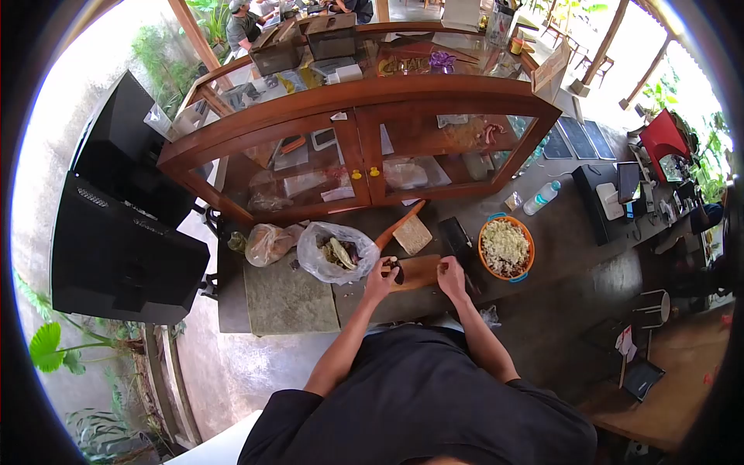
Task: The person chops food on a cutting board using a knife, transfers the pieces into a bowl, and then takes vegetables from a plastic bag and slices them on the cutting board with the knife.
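Note:
My left hand (383, 274) is closed at the left end of a brown wooden board (417, 273), its fingers wrapped round a small dark thing with a pale part. At the board's right end my right hand (451, 277) has its fingers pressed together; whatever is between them is too small to name. A clear plastic bag (311, 251) with greenish and dark scraps lies open to the left. Behind the board lies a tan block (412, 235). To the right stands an orange basket (531, 246) full of chopped pale pieces over darker ones.
A wood and glass cabinet (364, 120) runs along the back of the counter. A water bottle (542, 198), a black case (456, 235) and a tied plastic bag (268, 245) stand nearby. Black speakers (124, 248) are at the left. People sit beyond the cabinet.

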`<state>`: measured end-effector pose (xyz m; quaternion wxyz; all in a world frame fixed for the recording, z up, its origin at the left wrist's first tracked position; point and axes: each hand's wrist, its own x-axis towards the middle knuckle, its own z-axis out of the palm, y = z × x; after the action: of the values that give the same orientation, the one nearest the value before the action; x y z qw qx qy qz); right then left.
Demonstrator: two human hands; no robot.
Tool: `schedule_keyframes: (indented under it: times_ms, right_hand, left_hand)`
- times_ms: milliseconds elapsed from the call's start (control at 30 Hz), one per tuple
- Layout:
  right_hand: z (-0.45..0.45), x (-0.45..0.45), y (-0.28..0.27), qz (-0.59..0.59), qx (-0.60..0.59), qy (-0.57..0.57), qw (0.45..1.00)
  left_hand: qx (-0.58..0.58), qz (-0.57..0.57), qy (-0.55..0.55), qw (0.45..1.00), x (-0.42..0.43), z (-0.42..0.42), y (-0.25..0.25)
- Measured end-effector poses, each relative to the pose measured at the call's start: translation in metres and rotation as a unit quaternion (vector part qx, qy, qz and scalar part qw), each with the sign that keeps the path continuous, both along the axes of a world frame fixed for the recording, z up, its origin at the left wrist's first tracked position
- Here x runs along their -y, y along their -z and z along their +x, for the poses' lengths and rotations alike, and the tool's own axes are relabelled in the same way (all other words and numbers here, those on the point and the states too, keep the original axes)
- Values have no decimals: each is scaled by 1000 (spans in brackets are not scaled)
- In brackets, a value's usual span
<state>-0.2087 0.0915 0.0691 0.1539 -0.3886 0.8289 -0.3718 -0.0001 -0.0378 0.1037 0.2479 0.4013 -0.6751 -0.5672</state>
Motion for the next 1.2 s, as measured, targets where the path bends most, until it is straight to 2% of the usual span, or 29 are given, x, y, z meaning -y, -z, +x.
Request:
schedule_keyframes:
  times_ms: [33,100,133,167,233,300,400,433,500,533,567,700,767,833,900,1000,1133,1200]
  right_hand:
    - [-3,-8,-5,2,0,-1,1000]
    - [-12,-23,-16,65,-166,32,983]
    - [-17,-27,-25,131,-91,17,987]
    - [-19,-30,-26,130,-93,14,987]
    - [-25,-44,3,165,-173,8,971]
    - [-34,-51,26,190,-189,-2,963]
    - [-45,-60,44,214,-195,3,957]
    - [-50,-59,41,219,-177,-19,959]
    - [-57,-64,34,235,-152,-45,959]
    - [-59,-62,27,214,-142,-58,965]
    - [-62,-61,27,207,-134,-67,967]
    - [-66,-59,38,180,-120,-74,973]
    - [-63,-57,34,146,-109,-32,983]
    - [-60,-61,20,158,-71,-27,985]
    - [-57,-64,9,104,-94,-46,989]
    - [-49,-62,-32,145,-60,-61,986]
    - [-40,-64,-54,118,-75,-59,988]
    - [-37,-68,-69,48,-17,-129,990]
  left_hand:
    - [0,2,-1,1000,-4,-5,4]
    - [-33,-50,-9,998,-11,-17,10]
    - [-35,-51,-10,998,-12,-22,12]
    - [-31,-45,-8,998,-13,-26,14]
    - [-26,-36,-13,999,-17,-32,20]
    - [42,-188,-32,981,-21,-36,27]
    - [57,-155,-74,983,-32,-41,16]
    - [61,-150,-75,984,-31,-42,26]
    - [22,-61,-78,995,-31,-42,51]
    - [43,-51,-84,994,-34,-42,57]
    - [76,-151,-91,981,-34,-42,62]
    - [71,-109,-135,982,-39,-44,43]
    - [62,-77,-158,982,-41,-46,34]
    - [99,-99,-206,969,-42,-45,34]
    - [122,-94,-221,963,-43,-44,35]
    - [103,-15,-240,965,-46,-43,22]
    - [118,-23,-249,961,-51,-43,31]
    - [144,-95,-250,953,-54,-41,37]
